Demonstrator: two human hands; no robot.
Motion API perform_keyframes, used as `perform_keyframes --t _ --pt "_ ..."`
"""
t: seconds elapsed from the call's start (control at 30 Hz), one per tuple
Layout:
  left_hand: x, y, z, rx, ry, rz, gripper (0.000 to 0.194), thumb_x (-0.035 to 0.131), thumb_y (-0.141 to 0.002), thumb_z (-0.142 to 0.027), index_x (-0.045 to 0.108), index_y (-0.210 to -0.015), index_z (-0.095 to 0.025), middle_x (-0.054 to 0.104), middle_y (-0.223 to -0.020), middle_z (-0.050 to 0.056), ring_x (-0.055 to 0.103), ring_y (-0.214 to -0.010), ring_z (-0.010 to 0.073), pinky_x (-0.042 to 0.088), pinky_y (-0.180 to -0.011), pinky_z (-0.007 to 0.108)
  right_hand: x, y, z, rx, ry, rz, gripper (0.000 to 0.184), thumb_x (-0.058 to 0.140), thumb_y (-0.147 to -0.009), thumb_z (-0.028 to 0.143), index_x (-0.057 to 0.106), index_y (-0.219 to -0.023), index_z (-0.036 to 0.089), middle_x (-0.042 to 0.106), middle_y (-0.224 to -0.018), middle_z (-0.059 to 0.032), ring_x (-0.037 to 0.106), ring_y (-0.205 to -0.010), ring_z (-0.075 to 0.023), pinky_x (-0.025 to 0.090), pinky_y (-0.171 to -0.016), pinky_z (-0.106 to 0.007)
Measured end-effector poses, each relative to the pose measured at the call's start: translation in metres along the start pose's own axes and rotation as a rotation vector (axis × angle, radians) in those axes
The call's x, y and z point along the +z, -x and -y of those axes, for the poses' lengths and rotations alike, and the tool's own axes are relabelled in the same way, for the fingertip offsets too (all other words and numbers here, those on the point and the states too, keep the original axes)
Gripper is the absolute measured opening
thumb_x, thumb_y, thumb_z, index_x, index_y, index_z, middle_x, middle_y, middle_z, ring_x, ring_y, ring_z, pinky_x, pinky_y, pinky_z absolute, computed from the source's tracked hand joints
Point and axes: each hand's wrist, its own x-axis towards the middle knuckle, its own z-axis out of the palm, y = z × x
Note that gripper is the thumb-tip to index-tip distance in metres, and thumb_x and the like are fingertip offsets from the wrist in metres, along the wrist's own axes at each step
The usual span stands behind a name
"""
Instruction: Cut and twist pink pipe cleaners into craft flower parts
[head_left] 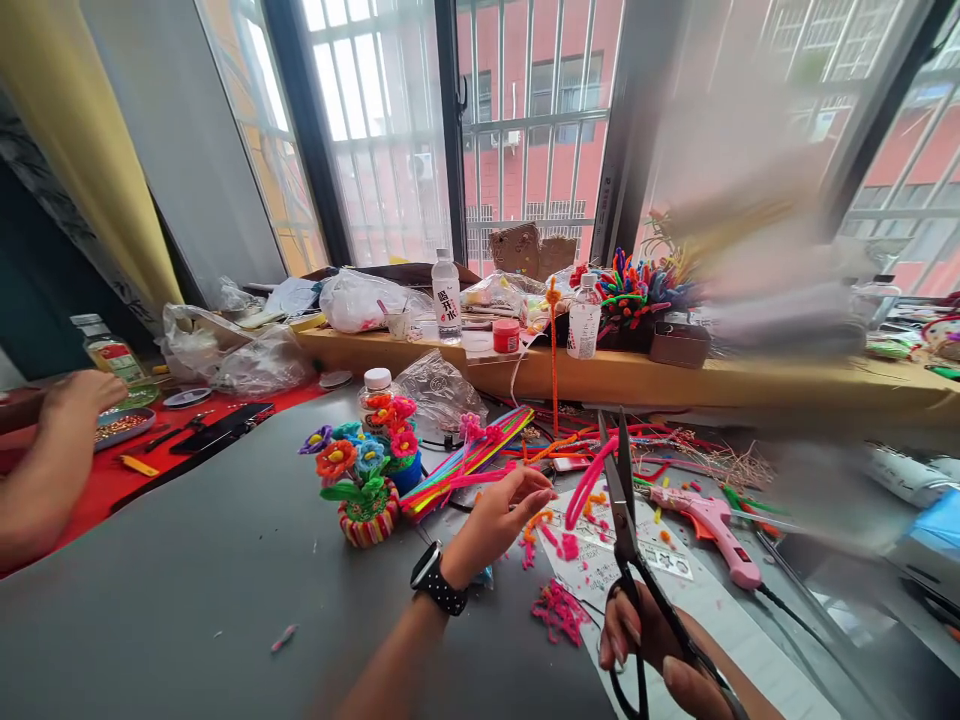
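In the right grip [654,632], scissors [624,545], pink strand [576,502] beside the blades [615,490].

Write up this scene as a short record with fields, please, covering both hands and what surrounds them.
Left hand: wears a watch on the wrist; beside a pink fuzzy loop, contact unclear
Right hand: holds black scissors, blades up, slightly apart
Below the scissors: white paper
Scraps: pink pile
Tool at right: pink glue gun
Flowers: striped pot, blue pot
Far left: another person's hand, near a red surface
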Motion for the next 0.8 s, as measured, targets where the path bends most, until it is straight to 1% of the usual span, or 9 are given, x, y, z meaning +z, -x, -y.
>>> perform_keyframes --t 0.07,0.17,0.2,0.27,0.37,0.57,0.7,0.73,0.8 --pt "0.006 0.001 -0.004 0.054 -0.013 -0.034 0.037 0.049 -0.077 -0.037 0.046 -0.107 -0.016 0.056 -0.104 0.010 0.053 -0.094 0.0177 0.040 -0.081 0.029 0.005 -0.002 0.000 0.018 -0.038 0.084 0.045 0.049 -0.066 0.063 0.041 -0.076 0.019 0.046 -0.074 -0.0038 0.050 -0.072 -0.0203 0.040 -0.068 -0.034" --pt "0.018 0.003 -0.009 0.122 -0.120 -0.090 0.045 0.053 -0.075 -0.035 0.041 -0.114 -0.019 0.051 -0.113 0.009 0.049 -0.100 0.0178 0.037 -0.086 0.030 0.014 -0.004 0.002 0.023 -0.114 0.141 0.046 0.052 -0.063 0.062 0.037 -0.073 0.020 0.043 -0.072 -0.0021 0.050 -0.070 -0.0193 0.040 -0.067 -0.033" --pt "0.021 0.004 -0.009 0.131 -0.178 -0.104 0.041 0.051 -0.076 -0.035 0.042 -0.113 -0.019 0.054 -0.109 0.008 0.050 -0.096 0.0171 0.037 -0.085 0.029 0.016 -0.004 0.004 0.014 -0.135 0.125 0.045 0.052 -0.063 0.061 0.037 -0.074 0.020 0.042 -0.073 -0.0018 0.050 -0.071 -0.0194 0.040 -0.068 -0.033" --pt "0.027 0.005 -0.009 0.132 -0.284 -0.116 0.026 0.042 -0.081 -0.034 0.049 -0.100 -0.018 0.059 -0.087 0.004 0.053 -0.078 0.0143 0.039 -0.073 0.027 0.019 -0.003 0.009 0.045 -0.119 0.116 0.043 0.052 -0.066 0.059 0.039 -0.075 0.020 0.043 -0.076 -0.0032 0.050 -0.075 -0.0207 0.039 -0.072 -0.034" --pt "0.028 0.004 -0.005 0.123 -0.415 -0.148 0.030 0.028 -0.086 -0.032 0.052 -0.076 -0.017 0.052 -0.061 0.000 0.046 -0.055 0.0111 0.035 -0.057 0.023 0.018 -0.001 0.013 0.041 -0.076 0.105 0.044 0.050 -0.066 0.061 0.042 -0.076 0.019 0.045 -0.077 -0.0046 0.051 -0.077 -0.0221 0.039 -0.073 -0.035" --pt "0.019 0.001 -0.001 0.165 -0.584 -0.177 0.029 0.030 -0.085 -0.026 0.053 -0.070 -0.018 0.053 -0.062 0.000 0.044 -0.056 0.0111 0.032 -0.057 0.022 0.013 -0.002 0.015 0.064 0.037 -0.030 0.051 0.037 -0.067 0.069 0.048 -0.070 0.019 0.051 -0.069 -0.0057 0.051 -0.066 -0.0214 0.043 -0.064 -0.036" --pt "0.015 0.000 0.001 0.174 -0.708 -0.188 0.028 0.030 -0.085 -0.023 0.054 -0.073 -0.017 0.053 -0.062 0.001 0.044 -0.056 0.0117 0.032 -0.056 0.023 0.012 0.000 0.019 0.107 0.074 -0.052 0.044 0.036 -0.076 0.060 0.050 -0.073 0.019 0.056 -0.076 -0.0069 0.053 -0.073 -0.0222 0.041 -0.072 -0.038" --pt "0.013 0.000 0.002 0.178 -0.751 -0.201 0.028 0.030 -0.085 -0.023 0.054 -0.073 -0.017 0.052 -0.062 0.001 0.044 -0.056 0.0119 0.032 -0.055 0.023 0.012 0.000 0.020 0.068 0.049 -0.024 0.044 0.038 -0.074 0.061 0.049 -0.070 0.019 0.056 -0.072 -0.0062 0.054 -0.071 -0.0227 0.042 -0.070 -0.038" --pt "0.008 -0.001 0.003 0.189 -0.847 -0.247 0.027 0.031 -0.085 -0.024 0.055 -0.074 -0.017 0.052 -0.063 0.002 0.044 -0.057 0.0126 0.032 -0.055 0.023 0.015 0.002 0.021 0.082 0.090 -0.042 0.039 0.042 -0.074 0.057 0.050 -0.076 0.019 0.058 -0.081 -0.0083 0.053 -0.080 -0.0251 0.039 -0.076 -0.040"
